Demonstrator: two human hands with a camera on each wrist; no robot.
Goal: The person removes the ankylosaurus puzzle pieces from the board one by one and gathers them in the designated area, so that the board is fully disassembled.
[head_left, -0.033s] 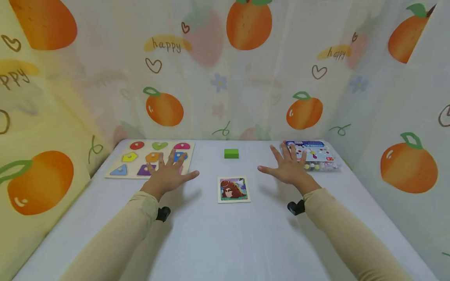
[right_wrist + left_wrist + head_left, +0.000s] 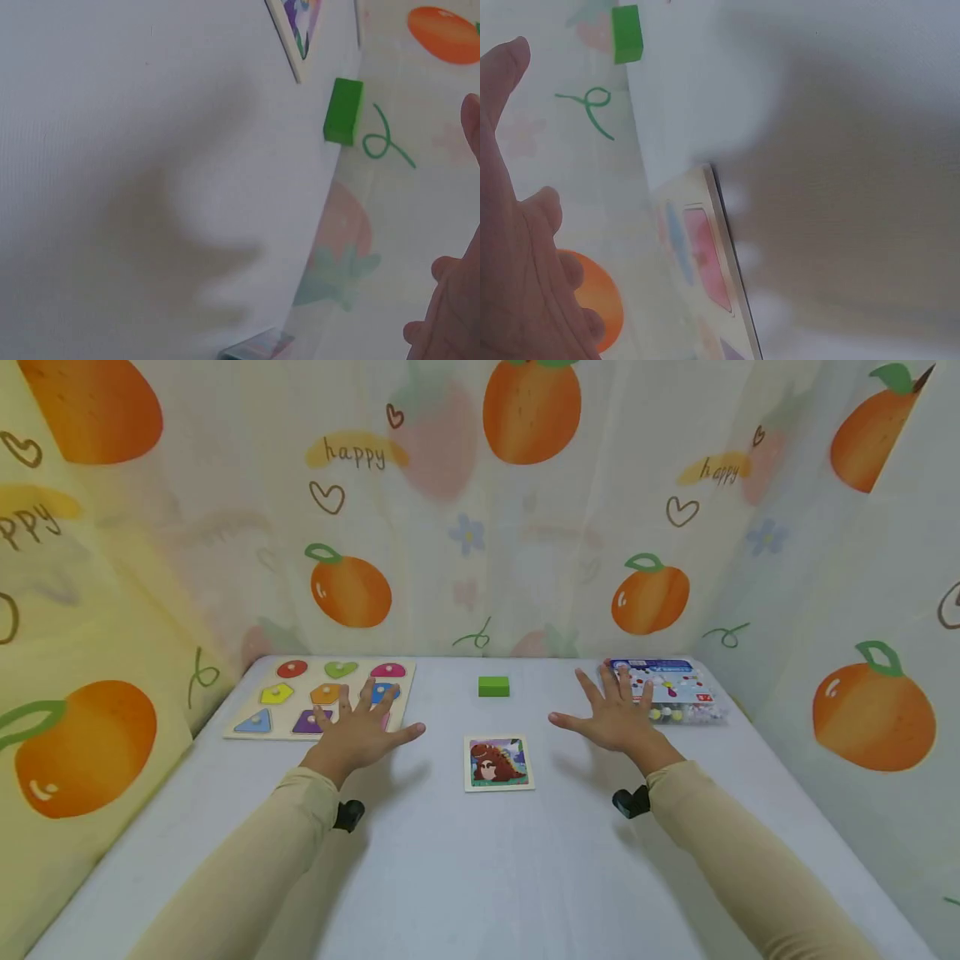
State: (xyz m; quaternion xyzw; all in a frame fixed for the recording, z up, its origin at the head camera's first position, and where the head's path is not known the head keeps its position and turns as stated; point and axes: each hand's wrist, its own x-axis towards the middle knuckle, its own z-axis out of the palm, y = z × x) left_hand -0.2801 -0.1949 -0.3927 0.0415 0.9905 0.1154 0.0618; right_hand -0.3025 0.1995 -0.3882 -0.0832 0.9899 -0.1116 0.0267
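My left hand (image 2: 356,735) hovers over the table with its fingers spread, holding nothing. Nearest to it, at the back left, lies a cream shape puzzle board (image 2: 302,695) with coloured knobbed pieces; the fingers hide part of it in the head view. My right hand (image 2: 618,718) is likewise spread and bare, held in the air in front of a clear pack (image 2: 678,693) with a printed label and small beads. Between the hands lies a square dinosaur picture puzzle (image 2: 499,764). Behind that is a green block (image 2: 493,687), which also shows in the left wrist view and the right wrist view.
A white-covered table (image 2: 480,877) stretches beneath both arms, where the hands cast soft shadows. Curtains (image 2: 540,585) printed with oranges hang along its back and sides. Each wrist carries a small dark camera, such as the right one (image 2: 632,802).
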